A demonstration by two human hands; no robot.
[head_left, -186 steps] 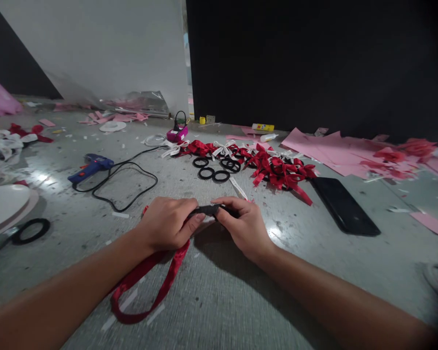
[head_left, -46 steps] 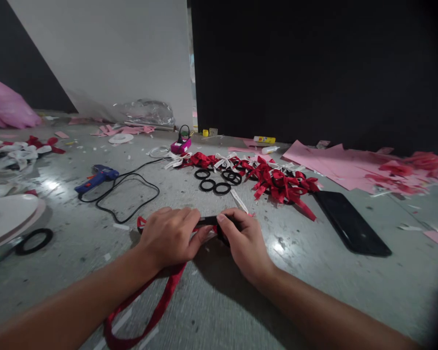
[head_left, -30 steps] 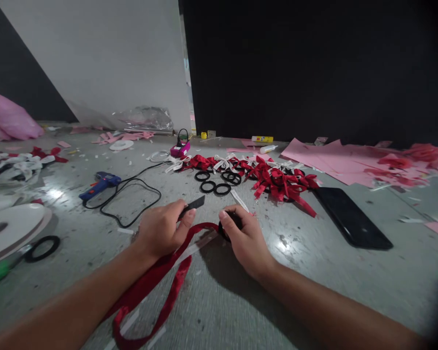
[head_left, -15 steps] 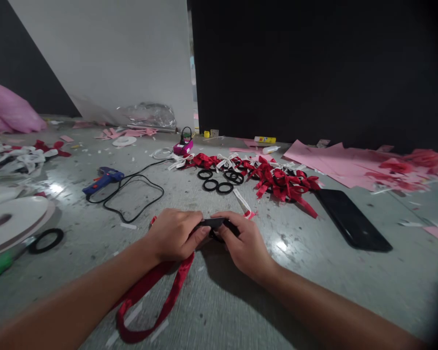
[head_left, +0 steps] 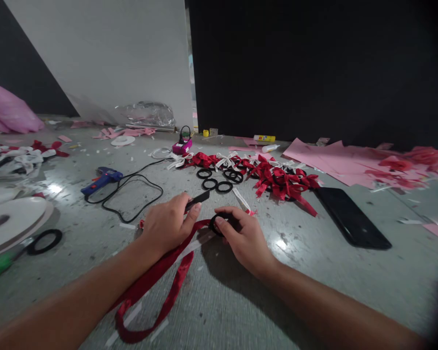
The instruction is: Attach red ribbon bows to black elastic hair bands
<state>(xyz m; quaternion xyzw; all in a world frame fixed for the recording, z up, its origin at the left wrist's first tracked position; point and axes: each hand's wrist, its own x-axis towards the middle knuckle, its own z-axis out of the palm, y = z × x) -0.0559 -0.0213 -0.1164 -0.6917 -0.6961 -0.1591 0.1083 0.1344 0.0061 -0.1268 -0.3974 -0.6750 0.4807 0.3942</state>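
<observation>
My left hand (head_left: pixel 168 221) is closed around a flat black blade-like piece (head_left: pixel 198 200), whose slanted end sticks out past the thumb. Its exact kind is unclear. Between the thumb and fingers of my right hand (head_left: pixel 243 236), a black ring (head_left: pixel 214 225) is pinched, partly hidden by the fingertips. A red ribbon (head_left: pixel 180 243) runs from this ring down past my left hand to a loose loop on the floor. Beside it shows a pale, whitish strip (head_left: pixel 194 247). Several loose black rings (head_left: pixel 225 186) lie just beyond my hands.
Red and white bows (head_left: pixel 270 177) are heaped beyond the rings. A blue glue gun (head_left: pixel 102 180) with a black cord lies left, near a white ribbon spool (head_left: pixel 18 214). At right are a black phone (head_left: pixel 352 218) and pink sheets (head_left: pixel 324 158). A black panel (head_left: pixel 314 68) stands behind.
My hands have moved apart. The black piece, earlier between both hands, is now only in my left hand and tilted upward. The ring and ribbon at my right hand have come into view.
</observation>
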